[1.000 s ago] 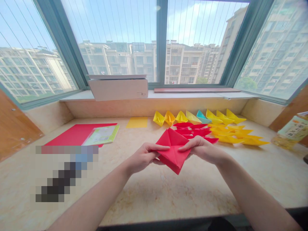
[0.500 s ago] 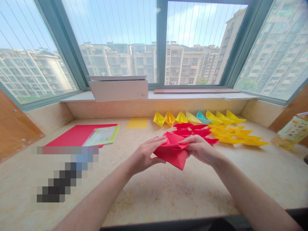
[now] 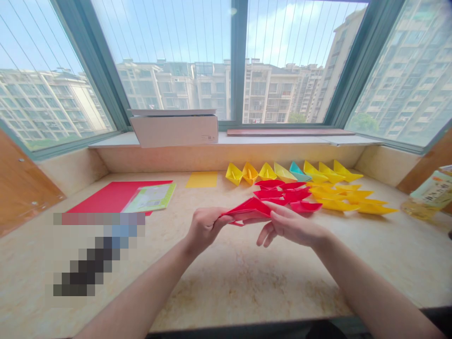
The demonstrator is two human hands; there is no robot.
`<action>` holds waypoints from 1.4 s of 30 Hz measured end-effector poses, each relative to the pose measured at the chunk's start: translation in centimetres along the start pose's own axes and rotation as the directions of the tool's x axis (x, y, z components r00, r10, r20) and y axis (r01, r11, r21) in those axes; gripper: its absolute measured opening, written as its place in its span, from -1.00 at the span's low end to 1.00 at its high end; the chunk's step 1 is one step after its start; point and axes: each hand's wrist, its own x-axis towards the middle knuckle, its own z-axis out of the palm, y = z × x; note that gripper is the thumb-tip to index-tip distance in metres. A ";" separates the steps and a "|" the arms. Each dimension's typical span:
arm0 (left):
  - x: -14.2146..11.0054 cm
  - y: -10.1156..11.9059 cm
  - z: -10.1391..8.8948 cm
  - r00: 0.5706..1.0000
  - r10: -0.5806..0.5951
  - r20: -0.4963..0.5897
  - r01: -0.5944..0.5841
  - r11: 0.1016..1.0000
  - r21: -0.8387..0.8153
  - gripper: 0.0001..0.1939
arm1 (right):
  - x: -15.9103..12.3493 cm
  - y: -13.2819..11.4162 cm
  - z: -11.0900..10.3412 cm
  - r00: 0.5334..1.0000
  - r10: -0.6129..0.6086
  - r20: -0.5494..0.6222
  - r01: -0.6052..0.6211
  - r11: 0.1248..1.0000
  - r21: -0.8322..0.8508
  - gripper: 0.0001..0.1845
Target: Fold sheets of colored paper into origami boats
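Note:
A folded red paper boat (image 3: 251,209) is held above the counter between my two hands, its peak pointing up and away from me. My left hand (image 3: 208,228) pinches its left end between thumb and fingers. At the right end, my right hand (image 3: 291,223) grips the paper with thumb and forefinger while the other fingers hang loosely below. Just behind it on the counter lie several red paper boats (image 3: 296,195). Part of the held boat's right end is hidden by my right hand.
Several yellow paper boats (image 3: 339,202) stand right of the red ones, with a back row (image 3: 267,172) along the wall. A yellow sheet (image 3: 201,179), red paper (image 3: 102,194) and a packet (image 3: 150,197) lie left. A bottle (image 3: 431,193) stands at the right; a white box (image 3: 174,131) on the sill.
The red paper has gone from a diamond facing me to a flatter boat shape with raised sides. My left hand has turned to pinch its end; my right fingers have loosened below it.

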 end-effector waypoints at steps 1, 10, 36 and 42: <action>0.1 0.1 0.2 0.998 -0.052 -0.026 0.052 0.999 -0.002 -0.59 | 0.1 0.0 0.0 1.000 -0.018 -0.021 0.016 0.996 -0.092 -0.43; 0.2 0.5 1.9 0.929 -0.370 -0.009 0.351 0.888 -0.297 -0.36 | 1.1 0.2 -1.0 0.914 -0.323 -0.246 0.108 0.777 -0.620 -0.56; 0.3 1.1 2.6 0.803 -0.216 0.556 0.585 0.469 -0.662 -0.44 | 0.5 -0.5 -0.4 0.913 -0.310 -0.265 0.176 0.885 -0.431 -0.52; 0.3 1.2 2.6 0.869 -0.176 0.463 0.470 0.585 -0.661 -0.49 | 0.9 -0.4 0.1 0.845 -0.303 -0.440 0.240 0.951 -0.193 -0.54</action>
